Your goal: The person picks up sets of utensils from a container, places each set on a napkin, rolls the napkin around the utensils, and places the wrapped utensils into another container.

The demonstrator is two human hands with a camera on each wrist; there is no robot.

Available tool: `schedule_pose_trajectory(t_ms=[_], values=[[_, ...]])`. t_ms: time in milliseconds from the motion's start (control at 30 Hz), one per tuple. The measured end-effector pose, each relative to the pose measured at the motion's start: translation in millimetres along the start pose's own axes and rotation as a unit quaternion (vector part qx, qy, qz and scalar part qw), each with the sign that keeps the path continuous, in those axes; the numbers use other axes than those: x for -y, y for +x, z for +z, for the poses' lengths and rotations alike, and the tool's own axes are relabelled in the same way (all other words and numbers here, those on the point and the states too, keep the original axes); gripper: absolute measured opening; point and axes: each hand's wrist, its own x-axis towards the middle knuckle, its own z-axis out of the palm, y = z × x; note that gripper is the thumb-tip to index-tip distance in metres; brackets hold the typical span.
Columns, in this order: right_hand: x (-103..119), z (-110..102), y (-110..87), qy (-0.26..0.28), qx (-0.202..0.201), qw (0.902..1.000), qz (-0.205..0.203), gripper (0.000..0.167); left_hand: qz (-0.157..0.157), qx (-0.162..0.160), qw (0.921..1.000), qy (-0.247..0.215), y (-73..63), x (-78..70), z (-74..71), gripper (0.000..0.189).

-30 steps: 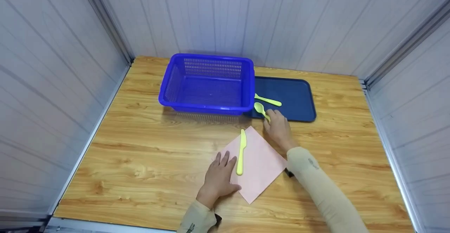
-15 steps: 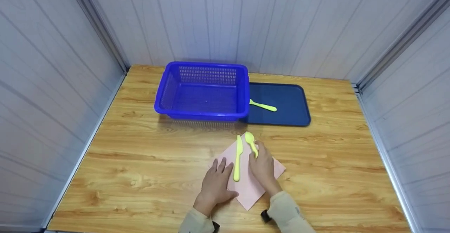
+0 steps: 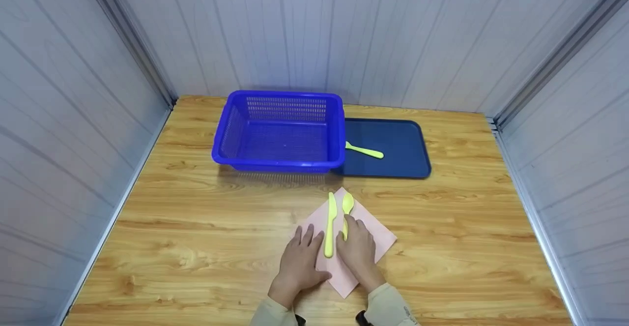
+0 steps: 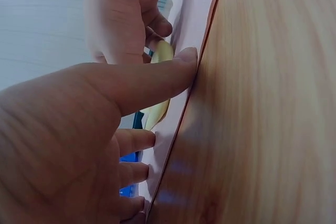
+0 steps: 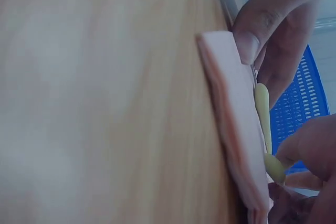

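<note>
A pink folded napkin point(image 3: 378, 230) lies on the table, turned like a diamond. On it rests a yellow plastic knife point(image 3: 329, 227), blade pointing away from me. Just right of the knife, a matching spoon point(image 3: 348, 202) lies over the napkin, bowl away from me. My right hand point(image 3: 357, 251) pinches the spoon's handle, and the right wrist view shows the handle end point(image 5: 274, 168) between the fingers. Spread out, my left hand point(image 3: 297, 267) rests on the napkin's left edge; its thumb point(image 4: 184, 59) presses the napkin in the left wrist view.
Behind the napkin stands a blue plastic basket point(image 3: 279, 163), overlapping the left end of a dark blue tray point(image 3: 400, 144). A yellow fork point(image 3: 366, 151) lies on the tray, its head partly hidden by the basket. Panel walls point(image 3: 314, 31) enclose the table's back and sides.
My right hand has carried the spoon from the tray to the napkin and straightened it alongside the knife. My left hand has stayed on the napkin. The head view has shifted slightly.
</note>
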Motion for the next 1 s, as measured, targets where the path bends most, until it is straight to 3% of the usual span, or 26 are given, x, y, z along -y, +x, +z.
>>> schedule_pose_trajectory(t_ms=[200,433,1000], values=[[1.6,1.8,1.8,0.0,0.024,0.9997,-0.006,0.049,-0.004,0.007,1.0,-0.005,-1.5,0.4,-0.4,0.098],[4.3,-0.5,5.3,-0.026,0.022,0.9989,-0.031,0.048,-0.001,0.004,1.0,-0.007,-0.3,1.2,-0.2,0.098],[3.1,-3.2,-1.1,-0.04,0.061,0.997,-0.026,0.051,0.012,0.003,0.9999,-0.007,-1.9,-0.1,0.2,0.094]])
